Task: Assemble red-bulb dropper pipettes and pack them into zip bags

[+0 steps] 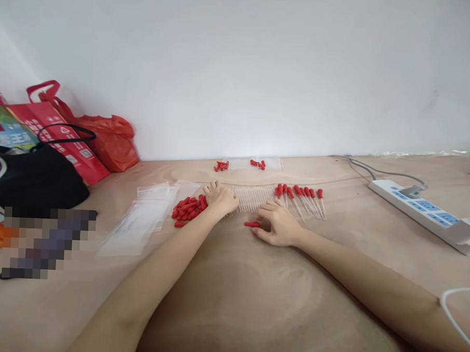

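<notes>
Right hand [277,224]: fingers narrowly curved at a red bulb [251,224]; grip cannot be told. Left hand [221,198]: palm down, bent fingers between bulb pile [187,209] and clear tubes [253,198]; hold hidden. Beyond, left: shopping bag [61,137], white Chinese characters, recycling mark.

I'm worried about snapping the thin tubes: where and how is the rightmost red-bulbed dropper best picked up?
I'd pinch the red bulb with the right hand, coming from the right. The bulb is the thickest part, at the end toward the wall, with no dropper beyond it on that side. The slender tube lies close to its neighbour's.
</notes>
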`<state>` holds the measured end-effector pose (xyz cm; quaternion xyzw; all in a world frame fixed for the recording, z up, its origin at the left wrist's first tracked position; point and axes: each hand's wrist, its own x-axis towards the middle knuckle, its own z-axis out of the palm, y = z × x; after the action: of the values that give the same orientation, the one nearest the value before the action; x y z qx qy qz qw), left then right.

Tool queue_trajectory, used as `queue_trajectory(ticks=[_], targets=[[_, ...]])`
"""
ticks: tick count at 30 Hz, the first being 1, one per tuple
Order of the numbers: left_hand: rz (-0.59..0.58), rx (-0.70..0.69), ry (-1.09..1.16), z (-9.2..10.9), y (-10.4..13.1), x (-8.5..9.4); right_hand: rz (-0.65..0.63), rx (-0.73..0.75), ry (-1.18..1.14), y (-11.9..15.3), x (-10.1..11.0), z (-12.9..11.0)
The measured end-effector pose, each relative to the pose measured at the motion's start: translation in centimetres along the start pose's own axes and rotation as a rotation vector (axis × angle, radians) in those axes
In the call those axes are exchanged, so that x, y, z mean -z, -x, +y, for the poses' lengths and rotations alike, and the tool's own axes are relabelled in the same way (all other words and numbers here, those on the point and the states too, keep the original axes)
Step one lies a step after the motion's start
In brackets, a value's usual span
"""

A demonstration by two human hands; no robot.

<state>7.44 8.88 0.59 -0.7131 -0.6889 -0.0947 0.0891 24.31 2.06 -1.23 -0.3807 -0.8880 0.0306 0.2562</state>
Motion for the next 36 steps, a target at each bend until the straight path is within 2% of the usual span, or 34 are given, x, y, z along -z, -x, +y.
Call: queue_trajectory(ticks=[6,10,12,15,17,21,25,36], targets=[[-0.037,0.03,-0.007,0.9,-0.9,0.1,0.055,-0.019,-0.047,0.1,-1.2,-0.3],[-0.001,-0.023,0.043,1.0,-0.2,1.7,0.116,-0.035,-0.09,0.3,-1.3,-0.1],[0.021,-0.101,0.08,0.7,0.9,2.8,0.148,-0.04,-0.136,0.4,-1.2,0.2],[0.03,-0.307,0.157,-0.4,3.2,3.5,0.202,-0.026,-0.203,0.6,-1.2,0.4],[0.098,-0.533,0.251,-1.6,4.9,3.0,0.244,-0.011,-0.212,0.6,-1.4,0.5],[0.291,-0.701,0.353,-3.7,7.1,1.2,0.273,0.021,-0.197,0.6,-1.7,0.5],[0.337,-0.738,0.378,-4.2,7.5,0.2,0.245,0.043,-0.211,0.6,-1.6,0.4],[0.293,-0.741,0.386,-4.0,7.4,0.4,0.209,0.087,-0.267,0.6,-1.3,-0.3]])
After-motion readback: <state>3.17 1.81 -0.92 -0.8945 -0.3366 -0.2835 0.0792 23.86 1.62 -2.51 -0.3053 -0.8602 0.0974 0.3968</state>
